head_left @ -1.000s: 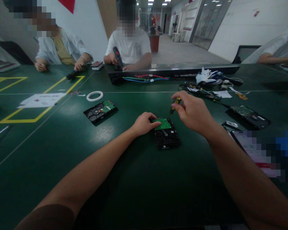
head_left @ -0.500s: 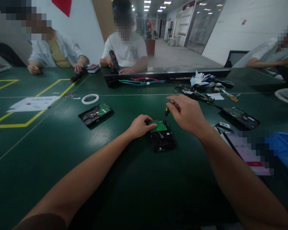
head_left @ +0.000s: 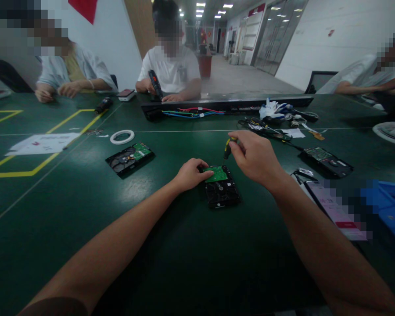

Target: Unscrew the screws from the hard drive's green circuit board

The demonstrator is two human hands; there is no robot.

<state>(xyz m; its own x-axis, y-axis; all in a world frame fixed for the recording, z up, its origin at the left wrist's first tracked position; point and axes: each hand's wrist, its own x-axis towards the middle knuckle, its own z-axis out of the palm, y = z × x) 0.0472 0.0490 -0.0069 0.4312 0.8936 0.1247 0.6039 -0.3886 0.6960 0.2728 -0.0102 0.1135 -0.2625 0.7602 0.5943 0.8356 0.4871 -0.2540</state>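
A black hard drive (head_left: pixel 222 193) with a green circuit board (head_left: pixel 217 174) lies on the green table in front of me. My left hand (head_left: pixel 192 174) grips its upper left edge, the thumb resting on the board. In my right hand (head_left: pixel 255 156) is a small yellow-and-black screwdriver (head_left: pixel 227 149), pinched between thumb and fingers. The screwdriver points down at the top edge of the board; whether its tip touches a screw is too small to tell.
Other hard drives lie to the left (head_left: pixel 131 159) and right (head_left: pixel 325 161). A white ring (head_left: pixel 122 137) sits beyond the left one. A phone (head_left: pixel 335 210) and a blue bin (head_left: pixel 391 210) are at right. A long black bar (head_left: pixel 250 103) with wires crosses the back, before a seated person (head_left: pixel 171 74).
The screwdriver has tilted and shifted slightly left over the board. At the far left, a co-worker's hand has let go of the black tool on the table and drawn back.
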